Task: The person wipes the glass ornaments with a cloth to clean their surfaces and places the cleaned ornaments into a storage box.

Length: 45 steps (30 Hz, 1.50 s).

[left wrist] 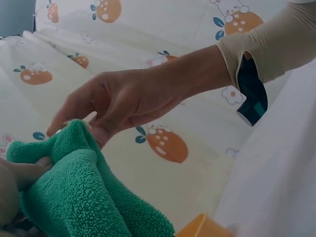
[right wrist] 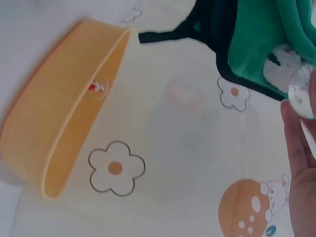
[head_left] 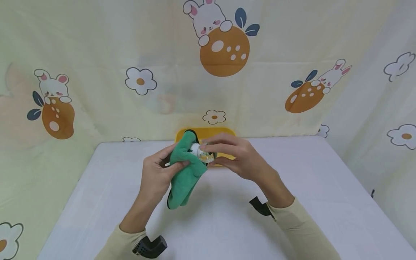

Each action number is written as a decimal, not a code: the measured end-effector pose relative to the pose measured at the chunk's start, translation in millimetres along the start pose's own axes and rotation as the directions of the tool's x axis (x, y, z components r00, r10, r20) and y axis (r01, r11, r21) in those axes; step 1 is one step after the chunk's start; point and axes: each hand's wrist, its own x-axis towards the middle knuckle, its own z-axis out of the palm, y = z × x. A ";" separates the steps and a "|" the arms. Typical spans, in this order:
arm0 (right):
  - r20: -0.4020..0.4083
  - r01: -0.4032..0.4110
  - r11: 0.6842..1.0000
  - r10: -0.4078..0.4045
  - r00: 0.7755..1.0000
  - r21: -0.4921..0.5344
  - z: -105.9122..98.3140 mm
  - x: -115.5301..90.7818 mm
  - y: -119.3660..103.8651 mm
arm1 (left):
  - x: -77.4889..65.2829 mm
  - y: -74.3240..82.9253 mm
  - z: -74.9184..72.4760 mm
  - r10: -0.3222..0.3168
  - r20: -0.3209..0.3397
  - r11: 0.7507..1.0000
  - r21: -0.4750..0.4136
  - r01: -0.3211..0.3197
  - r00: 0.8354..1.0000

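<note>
Over the far middle of the table, my left hand (head_left: 154, 175) grips a green towel (head_left: 186, 180) with dark edging. The towel wraps one end of a small clear, glass-like container (head_left: 206, 156) with a printed pattern; its exact kind is hard to tell. My right hand (head_left: 235, 155) pinches the container's exposed end between thumb and fingers. From the left wrist view, folds of the towel (left wrist: 84, 192) hide most of the container, while the right hand (left wrist: 128, 96) reaches in from the right. The container's clear end (right wrist: 300, 94) shows at the right wrist view's edge.
A yellow bin (head_left: 224, 130) stands behind the hands at the table's far edge. Inside it, in the right wrist view, lies a clear round thing (right wrist: 96, 86) with a red pattern. A patterned curtain (head_left: 107, 72) hangs behind the white table (head_left: 123, 162).
</note>
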 end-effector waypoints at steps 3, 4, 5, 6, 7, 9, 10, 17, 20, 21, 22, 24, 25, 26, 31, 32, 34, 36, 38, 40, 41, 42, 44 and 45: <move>0.030 0.052 0.999 -0.051 0.998 -0.012 -4.5 -0.3 -0.7 | 0.6 -0.3 0.0 -0.016 0.015 1.000 -0.004 0.016 1.000; 0.038 0.057 0.998 -0.057 0.998 -0.016 -5.3 -0.6 -1.0 | 0.8 -0.3 0.0 -0.022 0.019 1.000 -0.006 0.022 1.000; 0.044 0.056 0.998 -0.055 0.997 -0.015 -6.0 -0.9 -1.3 | 0.8 -0.5 0.0 -0.028 0.025 1.000 -0.006 0.028 0.999; 0.046 0.050 0.999 -0.049 0.998 -0.014 -6.1 -1.5 -1.6 | 0.8 -0.6 -0.1 -0.033 0.032 0.999 -0.005 0.033 0.999; 0.045 0.040 0.999 -0.040 0.998 -0.012 -5.8 -1.9 -1.8 | 0.5 -0.8 0.0 -0.035 0.038 0.999 -0.003 0.036 0.999; 0.037 0.015 1.000 -0.015 0.999 -0.014 -4.2 -3.4 -1.7 | -0.4 -0.9 0.3 -0.039 0.048 0.999 0.004 0.039 0.998; 0.028 -0.002 1.000 0.002 1.000 -0.013 -3.0 -4.3 -1.4 | -0.8 -0.8 0.5 -0.038 0.050 0.999 0.007 0.037 0.998; -0.058 -0.158 0.987 0.160 0.985 0.034 4.9 -8.0 -4.2 | -3.4 -1.4 2.9 0.057 0.038 0.998 0.026 -0.058 0.998; -0.094 -0.233 0.969 0.240 0.966 0.078 7.4 -7.6 -6.9 | -4.0 -1.4 4.3 0.140 0.041 0.989 0.050 -0.142 0.989; -0.105 -0.254 0.963 0.262 0.959 0.089 8.1 -7.8 -7.6 | -4.1 -1.6 4.6 0.164 0.044 0.984 0.061 -0.166 0.986; -0.115 -0.270 0.958 0.280 0.953 0.098 8.5 -8.0 -8.1 | -4.3 -1.8 4.9 0.185 0.048 0.980 0.072 -0.188 0.982; -0.130 -0.280 0.953 0.294 0.947 0.119 8.7 -8.6 -8.4 | -4.5 -1.9 5.2 0.210 0.054 0.973 0.089 -0.214 0.976; -0.133 -0.277 0.953 0.293 0.947 0.126 8.8 -8.8 -7.9 | -4.4 -1.8 5.3 0.219 0.054 0.970 0.094 -0.223 0.974; -0.134 -0.270 0.954 0.287 0.949 0.132 8.8 -8.8 -7.4 | -4.4 -1.8 5.3 0.221 0.049 0.970 0.098 -0.225 0.974; -0.102 -0.194 0.976 0.203 0.974 0.099 9.2 -10.0 -3.4 | -4.5 -0.9 4.6 0.186 0.014 0.978 0.089 -0.187 0.982; -0.096 -0.173 0.981 0.181 0.979 0.085 9.1 -10.4 -3.0 | -4.5 -1.0 4.4 0.174 0.008 0.981 0.087 -0.174 0.985; -0.086 -0.128 0.990 0.132 0.988 0.054 8.9 -11.0 -2.2 | -4.7 -1.0 3.8 0.148 0.003 0.986 0.079 -0.148 0.989; -0.076 -0.079 0.996 0.081 0.994 0.028 8.6 -11.2 -1.4 | -4.4 -1.2 2.9 0.116 0.000 0.992 0.058 -0.116 0.993; -0.063 -0.025 1.000 0.025 0.998 0.005 8.0 -10.2 -0.7 | -3.4 -1.0 1.7 0.079 -0.004 0.996 0.029 -0.078 0.997; -0.047 0.023 0.999 -0.024 0.999 -0.031 7.3 -8.5 -0.4 | -2.1 -0.8 0.2 0.039 -0.009 0.999 0.007 -0.039 0.999; -0.035 0.040 0.998 -0.041 0.999 -0.049 6.7 -7.5 -0.7 | -1.4 -0.6 -0.5 0.020 -0.013 1.000 -0.001 -0.020 1.000; -0.025 0.053 0.997 -0.055 0.998 -0.064 6.1 -6.5 -1.2 | -0.7 -0.3 -1.2 0.005 -0.016 1.000 -0.005 -0.005 1.000; -0.002 0.066 0.993 -0.067 0.998 -0.103 4.6 -4.9 -2.8 | 0.6 0.3 -2.4 -0.022 -0.021 1.000 -0.004 0.022 1.000; 0.011 0.067 0.991 -0.066 0.998 -0.119 3.7 -4.3 -4.1 | 1.1 0.5 -2.9 -0.033 -0.022 0.999 -0.004 0.033 0.999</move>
